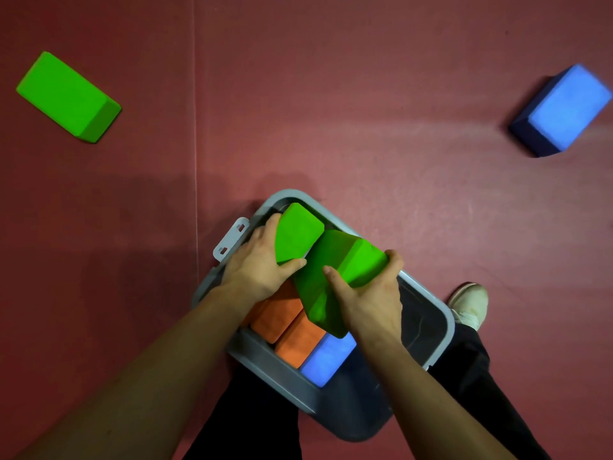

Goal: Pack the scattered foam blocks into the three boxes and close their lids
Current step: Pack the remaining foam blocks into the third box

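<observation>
My left hand [255, 263] grips the 1st green block [298, 234]. My fingers curl round its left side and my thumb sits on its near end. My right hand [368, 293] grips the 2nd green block [331, 287], with my thumb on top and my fingers hooked round its far right end.

Both blocks are over the box [262, 360]. They touch each other and do not lie flat yet. The 1st one stands tipped at the far left corner. The 2nd one is the one to watch. Its long side runs from far right down to near left, and its low end hangs over the orange blocks [285, 310] and the box blue block [328, 360]. The dark free space is on the right side of the box, right under my right hand. I think that hand must turn the block and drop it there.

I count 3 green blocks: 2 in my hands and 1 far green block [69, 96] on the floor to my left. I count 2 blue: 1 in the box and 1 far blue block [564, 111] to my right. I see 2 orange for sure. I see 1 box and no lid.
</observation>
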